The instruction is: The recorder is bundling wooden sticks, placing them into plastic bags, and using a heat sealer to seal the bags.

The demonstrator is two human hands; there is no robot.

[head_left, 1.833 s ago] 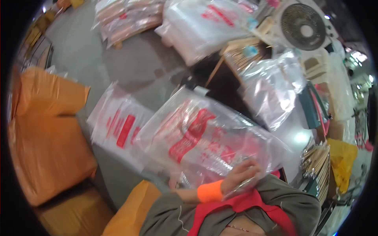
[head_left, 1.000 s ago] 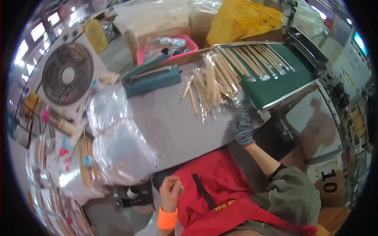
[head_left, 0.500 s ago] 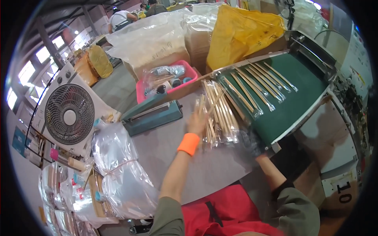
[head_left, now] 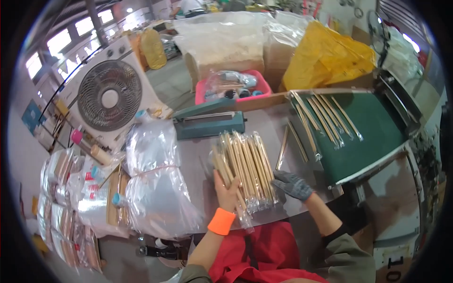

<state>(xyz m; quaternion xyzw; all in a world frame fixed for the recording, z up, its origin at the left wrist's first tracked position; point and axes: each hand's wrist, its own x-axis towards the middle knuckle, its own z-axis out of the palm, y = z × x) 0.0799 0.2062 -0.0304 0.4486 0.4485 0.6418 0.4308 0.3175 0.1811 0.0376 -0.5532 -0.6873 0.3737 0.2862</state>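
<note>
A pile of wooden chopsticks (head_left: pixel 247 167) in clear plastic sleeves lies side by side on the grey tabletop before me, their ends pointing toward and away from me. My bare left hand (head_left: pixel 227 189), with an orange band at the wrist, is closed around several wrapped chopsticks (head_left: pixel 222 162) at the pile's left edge, tilted a little against the rest. My right hand (head_left: pixel 293 185), in a grey glove, has its fingers stretched out, with the tips against the pile's right side. Two more packets (head_left: pixel 296 140) lie apart on the tabletop to the right.
A green conveyor belt (head_left: pixel 377 127) at the right carries several wrapped chopsticks. Behind the pile sit a teal bag sealer (head_left: pixel 210 126) and a pink basin (head_left: pixel 266 87). Clear plastic bags (head_left: pixel 155 198) are stacked at left, near a fan (head_left: pixel 109 96). A yellow sack (head_left: pixel 325 56) stands behind.
The chopsticks have gone from a loose, crossed heap by the belt to a straighter row nearer me. My right hand has come to the pile's side. The view has turned.
</note>
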